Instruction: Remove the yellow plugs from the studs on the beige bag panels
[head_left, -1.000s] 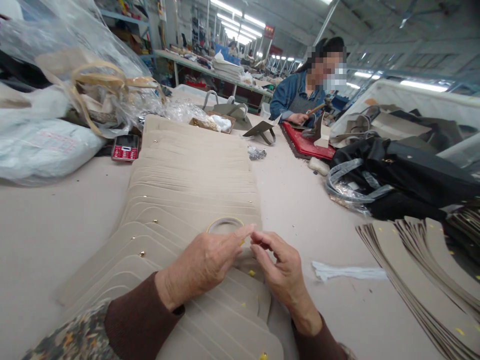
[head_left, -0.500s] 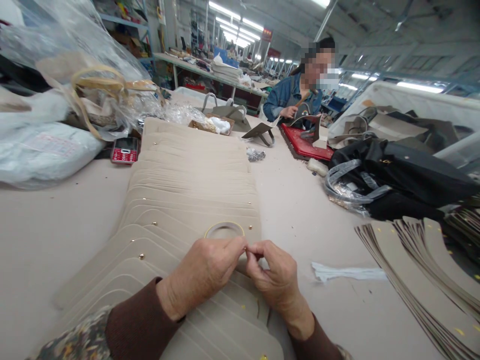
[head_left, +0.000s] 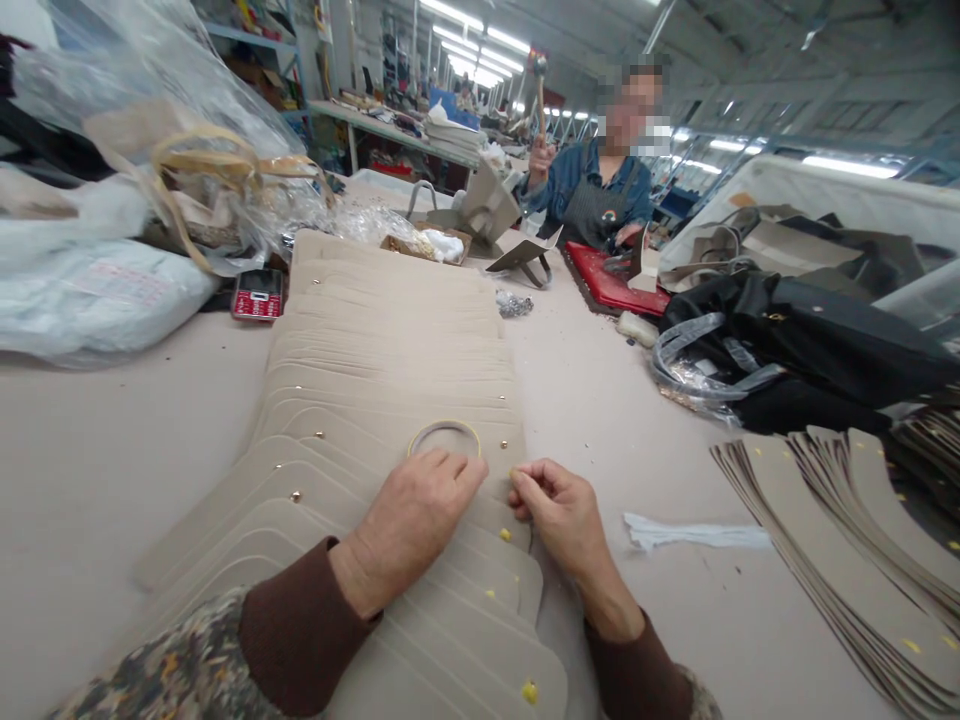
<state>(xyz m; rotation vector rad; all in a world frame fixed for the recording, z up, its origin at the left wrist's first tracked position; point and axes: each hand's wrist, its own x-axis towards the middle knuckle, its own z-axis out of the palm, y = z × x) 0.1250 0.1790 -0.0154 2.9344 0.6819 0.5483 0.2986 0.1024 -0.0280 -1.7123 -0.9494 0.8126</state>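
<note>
A narrow roll of yellow-edged tape (head_left: 444, 428) shows above my left hand (head_left: 416, 520), whose closed fingers grip its lower part. My right hand (head_left: 559, 512) is apart from it, thumb and forefinger pinched on a tiny piece of yellow tape (head_left: 513, 474). Both hands hover over a long overlapping stack of beige leather-like panels (head_left: 397, 400). Small gold studs (head_left: 504, 445) sit on several panels along both sides. Yellow tape bits (head_left: 505, 535) are on panels near my right hand, one more (head_left: 530, 691) by the front edge.
Strips of beige pieces (head_left: 840, 540) fan out at right, near a white strip (head_left: 697, 532). Black bags (head_left: 810, 340) lie beyond. A red phone (head_left: 258, 295) and plastic-wrapped goods (head_left: 90, 290) are at left. Across the table a co-worker (head_left: 600, 190) raises a hammer (head_left: 540, 90) beside a red board (head_left: 607, 280).
My hands, touching at the fingertips before, have moved apart, with a yellow bit now at my right fingertips. The co-worker's hammer has gone up.
</note>
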